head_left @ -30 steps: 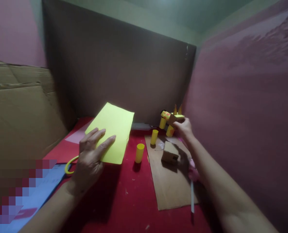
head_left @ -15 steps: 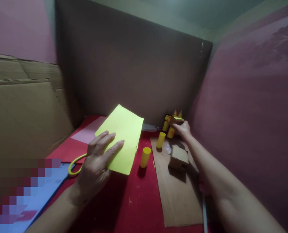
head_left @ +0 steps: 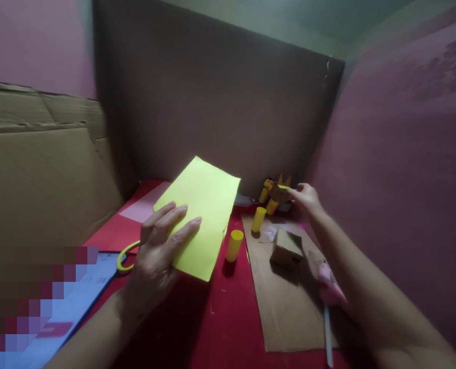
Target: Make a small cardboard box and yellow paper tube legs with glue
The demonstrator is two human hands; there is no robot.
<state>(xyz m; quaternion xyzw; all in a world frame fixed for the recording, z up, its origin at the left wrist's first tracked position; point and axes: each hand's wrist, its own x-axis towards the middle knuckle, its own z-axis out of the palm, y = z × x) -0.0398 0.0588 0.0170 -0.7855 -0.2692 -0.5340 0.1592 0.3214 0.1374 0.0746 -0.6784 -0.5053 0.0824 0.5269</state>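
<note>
My left hand (head_left: 164, 241) grips a bright yellow paper sheet (head_left: 206, 215), fingers spread over its face and the thumb hidden. Farther away, my right hand (head_left: 308, 201) has its fingertips at the right edge of a small brown cardboard piece (head_left: 280, 192) with a yellow top. That piece is beside yellow rolls with orange spots (head_left: 266, 190) and two pointed orange shapes (head_left: 283, 179). One plain yellow paper tube (head_left: 234, 246) stands on the red surface (head_left: 216, 318). Another yellow tube (head_left: 258, 220) stands on a flat cardboard sheet (head_left: 285, 318).
A small cardboard box (head_left: 286, 248) sits on the sheet. Under my right forearm are a pink bundle (head_left: 331, 287) and a pale strip (head_left: 328, 333). Yellow scissor-like handles (head_left: 124, 259) and a blue item (head_left: 79, 287) lie at left. Large cardboard (head_left: 39, 179) and walls enclose the surface.
My right hand has shifted right along the small cardboard piece, which now shows more of its brown face. The view has moved slightly, and my left hand still holds the yellow sheet.
</note>
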